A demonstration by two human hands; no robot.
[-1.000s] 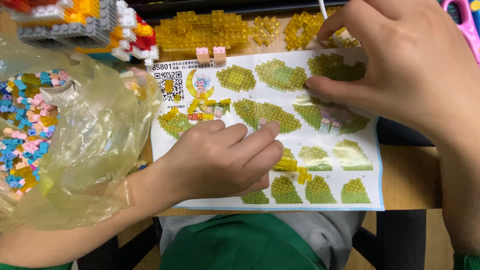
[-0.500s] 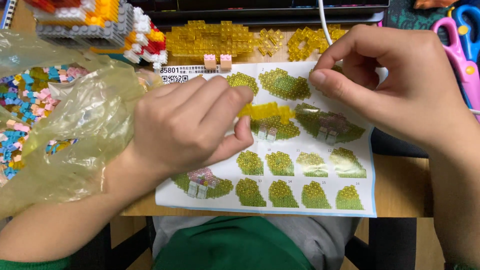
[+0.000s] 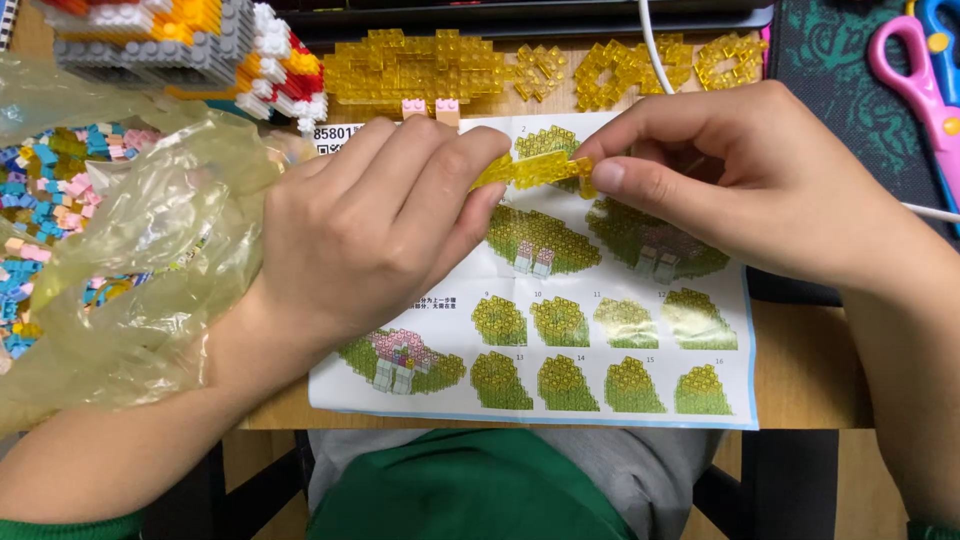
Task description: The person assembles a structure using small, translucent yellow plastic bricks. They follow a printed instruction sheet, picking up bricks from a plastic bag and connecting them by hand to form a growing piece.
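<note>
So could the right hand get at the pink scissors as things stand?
Probably not right away: the right hand and left hand together pinch a yellow brick strip. The path to the pink scissors on the dark mat looks open, though.

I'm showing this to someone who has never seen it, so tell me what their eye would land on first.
First, the two hands meeting at centre: the left hand and right hand pinch a strip of clear yellow bricks between them, just above the instruction sheet on the wooden desk. Next, the row of yellow brick assemblies along the far edge, and the crumpled plastic bag of coloured bricks at left.
</note>
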